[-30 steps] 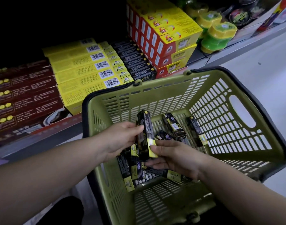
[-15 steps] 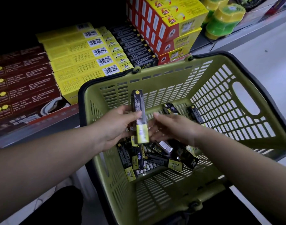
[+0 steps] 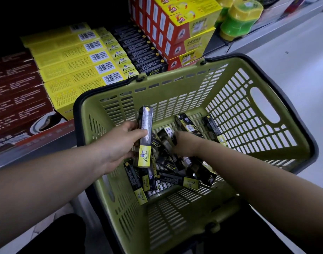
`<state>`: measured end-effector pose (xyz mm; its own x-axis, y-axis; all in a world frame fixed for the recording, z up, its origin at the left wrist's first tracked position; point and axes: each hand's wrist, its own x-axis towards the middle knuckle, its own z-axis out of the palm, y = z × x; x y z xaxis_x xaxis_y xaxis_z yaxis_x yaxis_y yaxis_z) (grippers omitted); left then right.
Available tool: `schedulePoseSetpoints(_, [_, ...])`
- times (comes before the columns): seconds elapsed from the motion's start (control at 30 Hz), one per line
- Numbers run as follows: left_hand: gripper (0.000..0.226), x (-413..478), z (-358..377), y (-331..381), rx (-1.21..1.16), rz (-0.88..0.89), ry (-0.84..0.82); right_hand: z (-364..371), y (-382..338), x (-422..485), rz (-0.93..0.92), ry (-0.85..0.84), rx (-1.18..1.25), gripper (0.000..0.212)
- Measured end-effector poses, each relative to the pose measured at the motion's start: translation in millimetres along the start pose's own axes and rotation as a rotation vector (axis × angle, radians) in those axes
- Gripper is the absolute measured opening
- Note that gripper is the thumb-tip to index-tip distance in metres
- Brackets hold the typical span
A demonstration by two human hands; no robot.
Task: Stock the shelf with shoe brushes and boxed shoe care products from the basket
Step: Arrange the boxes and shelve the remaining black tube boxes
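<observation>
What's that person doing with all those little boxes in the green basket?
The person is filling a shop shelf. Their left hand holds one black-and-yellow box upright over the green basket. Their right hand digs into the pile of boxes lying in the basket, though I can't tell if it has grabbed one. Matching black boxes already sit in a row on the shelf behind.

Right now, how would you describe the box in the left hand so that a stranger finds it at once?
Look into the olive-green basket before the shelf. Over the pile of loose boxes inside, the left hand grips one long black box. It alone rises nearly upright above the rest, yellow end down.
</observation>
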<state>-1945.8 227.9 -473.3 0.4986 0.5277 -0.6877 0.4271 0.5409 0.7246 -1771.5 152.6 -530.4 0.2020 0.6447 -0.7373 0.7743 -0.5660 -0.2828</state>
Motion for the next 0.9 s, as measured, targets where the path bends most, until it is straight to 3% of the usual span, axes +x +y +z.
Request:
schedulePoseSetpoints(0.1, [0.051, -4, 0, 1, 0.001, -0.016, -0.03, -19, 2, -29, 0.0, 0.08, 0.641, 0.026])
schedulePoseSetpoints(0.2, [0.028, -7, 1, 2, -0.085, -0.025, -0.059, -20, -2, -58, -0.04, -0.026, 1.371, 0.022])
schedulePoseSetpoints(0.23, [0.021, -7, 1, 2, -0.115, -0.025, -0.069, -18, -3, -65, -0.051, -0.066, 1.479, 0.027])
schedulePoseSetpoints(0.33, [0.014, -7, 1, 1, -0.151, -0.018, -0.094, -8, -8, -80, -0.042, -0.111, 1.403, 0.089])
schedulePoseSetpoints(0.4, [0.018, -5, 1, -1, -0.151, -0.025, -0.111, -1, -11, -83, 0.006, -0.095, 1.381, 0.108])
schedulePoseSetpoints(0.43, [0.019, -4, 1, -1, -0.154, -0.027, -0.123, 1, -12, -82, 0.028, -0.079, 1.414, 0.099])
schedulePoseSetpoints(0.53, [0.022, -2, -1, -4, -0.171, -0.016, -0.171, 2, -17, -77, -0.006, -0.08, 1.509, 0.043])
schedulePoseSetpoints(0.6, [0.031, -1, -3, -5, -0.194, 0.0, -0.197, 2, -18, -73, -0.052, -0.067, 1.491, 0.029])
schedulePoseSetpoints(0.9, [0.026, -3, 5, 5, -0.23, -0.021, -0.086, 5, -22, -69, -0.092, -0.047, 1.563, 0.037])
